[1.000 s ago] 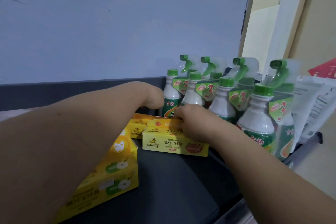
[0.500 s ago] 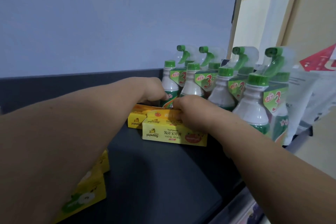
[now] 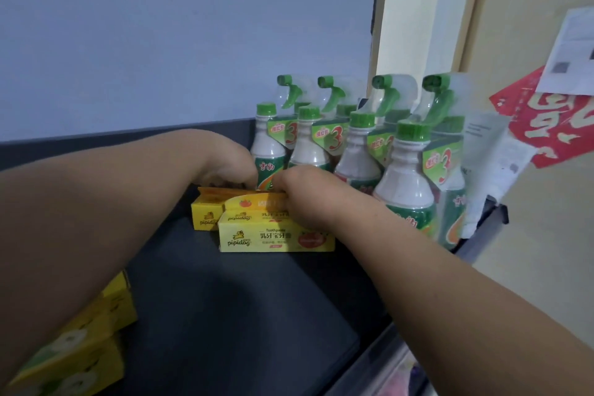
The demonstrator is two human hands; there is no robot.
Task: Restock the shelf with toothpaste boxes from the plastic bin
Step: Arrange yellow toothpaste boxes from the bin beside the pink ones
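Right hand (image 3: pixel 308 199), centre of frame: fingers curled down over the top edge of the upper yellow toothpaste box (image 3: pixel 254 207), closed on it. That box sits on top of the front toothpaste box (image 3: pixel 276 238), which lies flat on the dark shelf (image 3: pixel 231 305) with its printed face toward the camera.

Left hand (image 3: pixel 229 164), just left of the right hand: fingers bent downward behind the boxes, touching the orange top of the rear toothpaste box (image 3: pixel 209 210). Whether it is gripping or only resting there cannot be told; the fingertips are hidden.

All three boxes stand close together at mid-shelf, just in front of and left of a group of green-capped spray bottles (image 3: pixel 408 177) occupying the right centre of the frame.

Lower left corner: further yellow boxes (image 3: pixel 77 360), partly hidden under the left forearm.

Right edge: a red paper sign (image 3: pixel 553 119) and a white sheet (image 3: pixel 572 51) on the beige wall. The plastic bin is not identifiable.
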